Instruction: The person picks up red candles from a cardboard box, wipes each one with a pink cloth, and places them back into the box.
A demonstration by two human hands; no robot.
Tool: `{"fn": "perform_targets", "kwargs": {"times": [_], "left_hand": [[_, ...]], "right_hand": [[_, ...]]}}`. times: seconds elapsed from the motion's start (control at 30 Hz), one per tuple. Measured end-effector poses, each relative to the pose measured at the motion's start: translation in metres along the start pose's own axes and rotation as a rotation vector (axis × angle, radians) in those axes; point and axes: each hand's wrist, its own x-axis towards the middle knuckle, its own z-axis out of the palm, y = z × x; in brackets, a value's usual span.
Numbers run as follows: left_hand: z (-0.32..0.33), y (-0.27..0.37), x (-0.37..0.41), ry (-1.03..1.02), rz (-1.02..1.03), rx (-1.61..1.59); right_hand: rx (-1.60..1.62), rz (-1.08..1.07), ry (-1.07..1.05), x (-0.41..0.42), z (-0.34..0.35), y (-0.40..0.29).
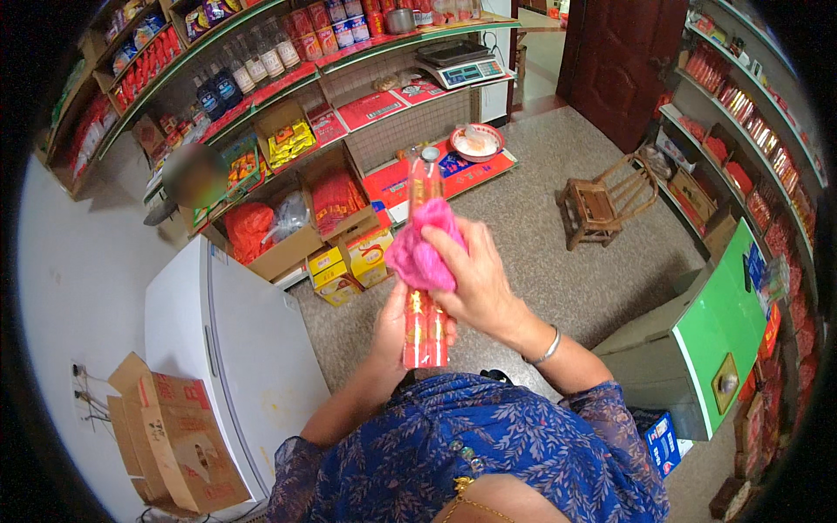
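Observation:
A pair of long red candles (426, 330) in shiny clear wrap, with gold characters on them, is held upright before my chest. My left hand (390, 320) grips the lower part from behind, its fingertips showing at the right edge. In my right hand (480, 278) is a bunched pink cloth (428, 252), pressed against the middle of the candles. The cloth covers that stretch of the wrap. Above it the candles' upper end sticks out, slightly blurred. A metal bangle (552, 345) is on my right wrist.
Stocked shelves (418, 39) curve along the far side, with a scale (461, 68) and a red-rimmed basin (477, 142). A white chest freezer (261, 366) and cardboard box (183, 438) stand at left. To the right are a wooden chair (598, 202) and green-topped counter (709, 333).

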Motion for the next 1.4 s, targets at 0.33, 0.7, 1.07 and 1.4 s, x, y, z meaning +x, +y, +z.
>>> {"fn": "perform_targets", "kwargs": {"times": [0.33,0.7,1.07,1.4], "left_hand": [[-0.015,0.005,-0.003,0.231,0.232,0.258],[-0.039,0.003,0.006,-0.226,0.292,0.275],[0.023,0.015,-0.031,-0.152,-0.040,0.406],[0.001,0.017,-0.026,0.038,-0.063,0.310]], "right_hand": [[0.318,0.038,-0.073,-0.031,-0.006,-0.016],[0.315,-0.105,-0.101,-0.050,-0.001,-0.035],[0.032,0.091,0.363,0.026,-0.040,0.031],[0.229,-0.291,-0.179,-0.022,-0.022,-0.028]]}}
